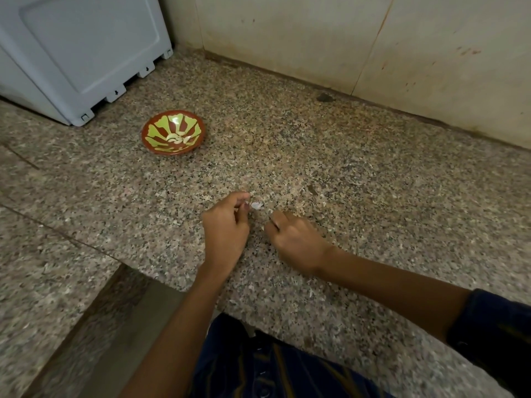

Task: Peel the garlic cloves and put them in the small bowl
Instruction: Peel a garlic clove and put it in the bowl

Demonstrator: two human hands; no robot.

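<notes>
A small red bowl (173, 132) with a green leaf pattern sits on the granite counter (359, 168), far left of my hands; several pale peeled garlic cloves (178, 139) lie in it. My left hand (227, 225) hovers over the counter with its fingers curled, and a small white garlic clove (256, 205) shows at its thumb and fingertip. My right hand (296, 239) sits just right of it, fingers curled under; whatever it holds is hidden.
A grey-white appliance (80, 50) stands at the back left, close behind the bowl. A tiled wall (344, 38) runs along the back of the counter. The counter's front edge drops off by my body, with a lower ledge at left.
</notes>
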